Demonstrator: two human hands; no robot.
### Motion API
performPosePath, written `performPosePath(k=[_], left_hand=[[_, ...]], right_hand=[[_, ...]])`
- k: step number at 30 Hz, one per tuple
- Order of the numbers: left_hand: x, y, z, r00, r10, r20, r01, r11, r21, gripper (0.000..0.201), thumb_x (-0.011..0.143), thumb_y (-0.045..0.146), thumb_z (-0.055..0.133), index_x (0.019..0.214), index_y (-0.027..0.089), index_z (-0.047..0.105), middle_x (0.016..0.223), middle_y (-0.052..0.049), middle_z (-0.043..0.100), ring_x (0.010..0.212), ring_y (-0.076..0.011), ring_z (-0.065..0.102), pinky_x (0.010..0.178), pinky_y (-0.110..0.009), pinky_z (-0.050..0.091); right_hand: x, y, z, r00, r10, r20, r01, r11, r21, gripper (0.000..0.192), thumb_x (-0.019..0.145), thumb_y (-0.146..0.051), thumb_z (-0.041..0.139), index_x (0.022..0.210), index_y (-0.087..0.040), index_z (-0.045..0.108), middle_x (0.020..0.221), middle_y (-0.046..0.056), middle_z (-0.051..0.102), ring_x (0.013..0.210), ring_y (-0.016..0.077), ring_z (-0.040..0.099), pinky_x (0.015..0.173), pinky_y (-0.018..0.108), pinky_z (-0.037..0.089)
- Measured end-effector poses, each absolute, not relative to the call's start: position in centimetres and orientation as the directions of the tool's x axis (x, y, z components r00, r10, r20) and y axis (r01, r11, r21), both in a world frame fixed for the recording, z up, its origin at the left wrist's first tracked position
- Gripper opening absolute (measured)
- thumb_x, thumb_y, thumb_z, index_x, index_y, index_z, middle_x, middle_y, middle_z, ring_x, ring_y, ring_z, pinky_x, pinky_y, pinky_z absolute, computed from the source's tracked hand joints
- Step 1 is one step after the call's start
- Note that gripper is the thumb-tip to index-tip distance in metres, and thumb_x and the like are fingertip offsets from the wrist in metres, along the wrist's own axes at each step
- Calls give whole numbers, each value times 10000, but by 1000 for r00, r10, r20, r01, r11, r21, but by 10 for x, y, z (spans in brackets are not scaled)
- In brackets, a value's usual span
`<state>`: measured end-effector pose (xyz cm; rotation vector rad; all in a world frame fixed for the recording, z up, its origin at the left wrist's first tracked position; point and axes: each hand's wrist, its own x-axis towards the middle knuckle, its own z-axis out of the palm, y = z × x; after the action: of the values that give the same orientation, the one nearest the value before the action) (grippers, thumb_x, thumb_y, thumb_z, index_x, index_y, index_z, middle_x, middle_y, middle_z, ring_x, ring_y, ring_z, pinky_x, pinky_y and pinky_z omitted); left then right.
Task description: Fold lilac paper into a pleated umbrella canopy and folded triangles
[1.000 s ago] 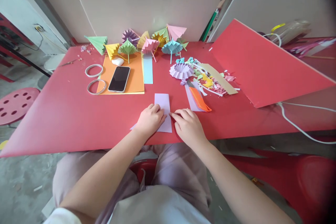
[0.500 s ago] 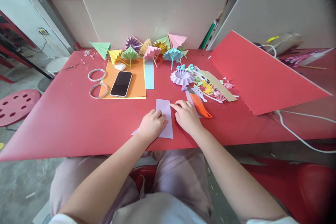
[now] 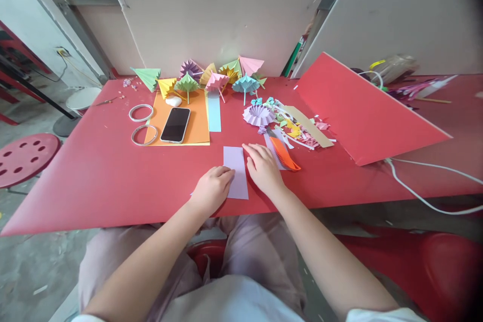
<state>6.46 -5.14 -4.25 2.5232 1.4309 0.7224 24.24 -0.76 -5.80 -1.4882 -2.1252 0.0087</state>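
A narrow light purple paper sheet [image 3: 237, 181] lies on the red tabletop in front of me. My left hand [image 3: 213, 188] rests over its left side, palm down, with the fingers stretched across and their tips on the paper. A small purple point of paper shows left of that wrist. My right hand [image 3: 264, 167] lies at the sheet's right edge, index finger reaching to the top right corner, thumb tucked lower. Just beyond that hand is an orange ridged tool [image 3: 285, 153] on another purple paper piece [image 3: 271, 142].
Folded paper umbrellas [image 3: 217, 80] stand along the back. To the left are a phone [image 3: 175, 125] on orange paper [image 3: 198, 126] and two tape rolls [image 3: 140, 112]. Paper scraps [image 3: 292, 128], a tan strip [image 3: 309, 126] and a propped red board [image 3: 370, 110] are on the right.
My left hand has slid a little left and down, and its curled fingers have straightened, uncovering more of the sheet. The right hand stays by the top right corner. The view has shifted slightly.
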Motion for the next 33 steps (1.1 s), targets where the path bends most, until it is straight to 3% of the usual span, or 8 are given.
performPosePath(k=[3, 6, 12, 19, 25, 27, 33], left_hand=[[41, -55, -35, 299, 868, 397, 745, -472, 471, 271, 878, 116, 412, 1024, 178, 632, 1002, -57, 668, 921, -171, 613, 813, -283, 503], [25, -48, -29, 251, 903, 348, 766, -405, 499, 318, 838, 65, 404, 993, 193, 649, 1001, -46, 674, 932, -177, 615, 799, -287, 507], [14, -28, -17, 319, 927, 195, 752, -373, 543, 326, 844, 83, 389, 964, 191, 672, 998, -48, 673, 933, -187, 607, 797, -298, 495], [-13, -23, -6, 211, 966, 153, 690, -258, 676, 343, 845, 115, 378, 1014, 192, 666, 1054, -36, 663, 971, -174, 607, 824, -276, 479], [-31, -24, -4, 226, 962, 154, 729, -272, 628, 328, 856, 146, 398, 1058, 199, 650, 1076, -50, 657, 1007, -195, 596, 872, -319, 471], [-31, -23, -10, 281, 950, 138, 747, -306, 590, 338, 864, 148, 388, 1089, 191, 636, 1126, -66, 640, 1055, -206, 579, 899, -339, 463], [-20, -25, -26, 326, 942, 75, 810, -319, 492, 435, 856, 106, 394, 1278, 158, 485, 1249, -96, 577, 1243, -256, 448, 960, -401, 431]], right_hand=[[232, -41, -58, -245, 867, 434, 834, 417, -362, 352, 886, -247, 402, 1175, -178, 591, 1118, 117, 620, 1079, 244, 546, 945, 412, 458], [216, -66, -62, -223, 889, 399, 826, 390, -407, 430, 870, -390, 467, 1236, -177, 540, 1199, 136, 592, 1119, 252, 546, 939, 415, 472], [198, -64, -65, -303, 943, 139, 871, 334, -361, 737, 793, -523, 538, 1345, -56, 396, 1395, 227, 387, 1316, 323, 327, 1072, 543, 269], [202, -40, -45, -512, 853, -105, 780, 410, -473, 708, 823, -427, 528, 1434, -250, 217, 1486, 70, 247, 1374, 230, 194, 1113, 552, 66], [206, -21, -31, -665, 704, -250, 688, 446, -572, 778, 784, -383, 588, 1436, -318, 168, 1506, -1, 192, 1389, 218, 119, 1121, 502, -32], [208, -18, -28, -686, 671, -280, 673, 440, -594, 771, 776, -359, 601, 1425, -354, 184, 1504, -21, 199, 1389, 243, 98, 1118, 524, 9], [217, -18, -27, -619, 723, -308, 737, 397, -547, 761, 749, -202, 633, 1364, -470, 271, 1486, -37, 231, 1350, 386, 112, 919, 610, 405]])
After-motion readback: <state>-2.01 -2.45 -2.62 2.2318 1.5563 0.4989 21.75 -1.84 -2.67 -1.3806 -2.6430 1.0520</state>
